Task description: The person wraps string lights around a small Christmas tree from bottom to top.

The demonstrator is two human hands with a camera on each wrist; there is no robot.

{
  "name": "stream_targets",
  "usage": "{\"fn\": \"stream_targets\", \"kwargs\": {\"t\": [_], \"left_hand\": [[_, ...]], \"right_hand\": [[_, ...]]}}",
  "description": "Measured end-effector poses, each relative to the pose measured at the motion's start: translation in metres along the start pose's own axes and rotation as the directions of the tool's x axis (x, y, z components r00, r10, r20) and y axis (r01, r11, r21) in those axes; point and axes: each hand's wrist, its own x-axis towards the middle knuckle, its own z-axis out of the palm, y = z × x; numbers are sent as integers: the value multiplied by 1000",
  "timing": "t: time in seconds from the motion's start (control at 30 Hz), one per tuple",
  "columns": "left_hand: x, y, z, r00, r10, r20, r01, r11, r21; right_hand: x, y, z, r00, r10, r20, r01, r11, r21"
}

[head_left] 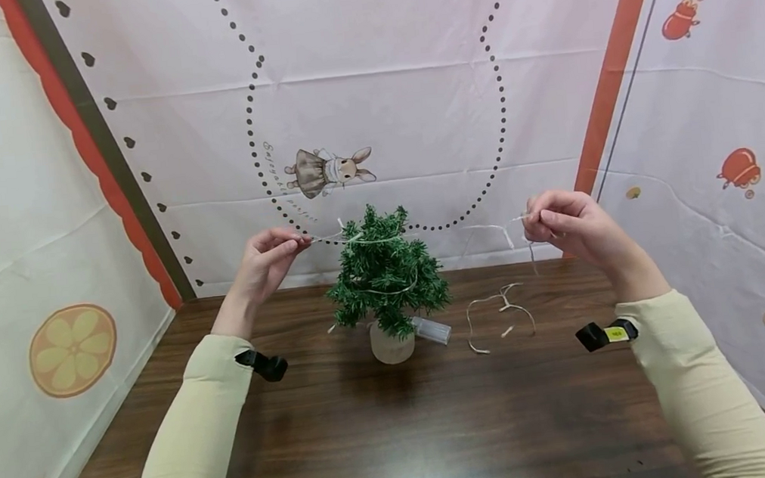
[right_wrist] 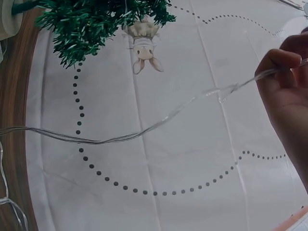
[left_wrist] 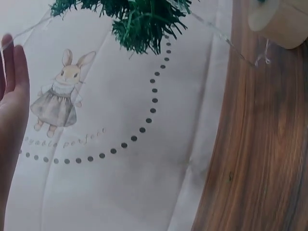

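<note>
Apparently mid-wrap: holding string lights [right_wrist: 101, 142] stretched between left hand [head_left: 263, 263] and right hand [head_left: 569, 234], pinched between thumb and fingers at each side. Next, probably calls for bringing right-hand span round small green tree [head_left: 386, 277], set between both sets of fingers. Below right fingers, on dark wooden table [head_left: 508, 425]: loose length of string [head_left: 507, 331]. Beyond fingertips: pale printed cloth [head_left: 378, 110] with rabbit, also at both sides.

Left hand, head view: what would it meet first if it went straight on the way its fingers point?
Apart from the light string it pinches, the left hand would probably meet the upper part of the green tree first, though their relative depth is hard to judge.
</note>
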Motion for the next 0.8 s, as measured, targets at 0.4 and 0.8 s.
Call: {"fn": "stream_targets", "kwargs": {"t": [0.4,0.8], "left_hand": [[-12,5,-10,978,-175,115,138,951,278],[-21,6,-5,926,-343,159,221,831,510]], "right_hand": [[-13,14,-6,983,-50,177,50,999,3],[-41,18,-19,984,-34,175,37,999,-12]]}}
